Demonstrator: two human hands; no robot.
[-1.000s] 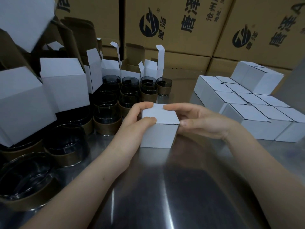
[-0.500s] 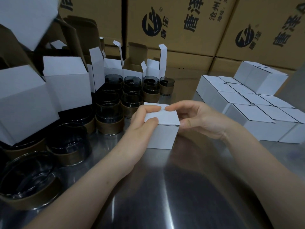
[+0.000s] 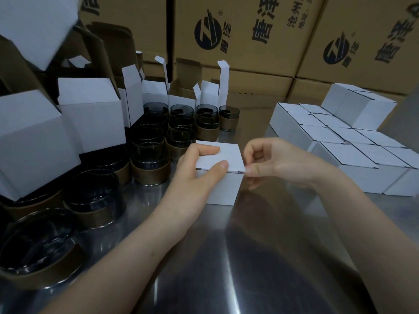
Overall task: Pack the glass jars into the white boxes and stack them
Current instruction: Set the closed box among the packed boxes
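A closed white box (image 3: 226, 189) was stood upright; dark, brown-banded glass jars (image 3: 149, 164) were grouped left, closed boxes (image 3: 353, 159) stacked right.

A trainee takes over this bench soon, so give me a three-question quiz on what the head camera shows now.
1. True or false: the small white cardboard box gripped by the left hand has its lid folded down.
2. The dark glass jars with brown bands stand: A) left of that box, B) right of it, C) on top of it.
3. Which hand touches the box's near right corner?
Key: 1 true; 2 A; 3 the right hand.
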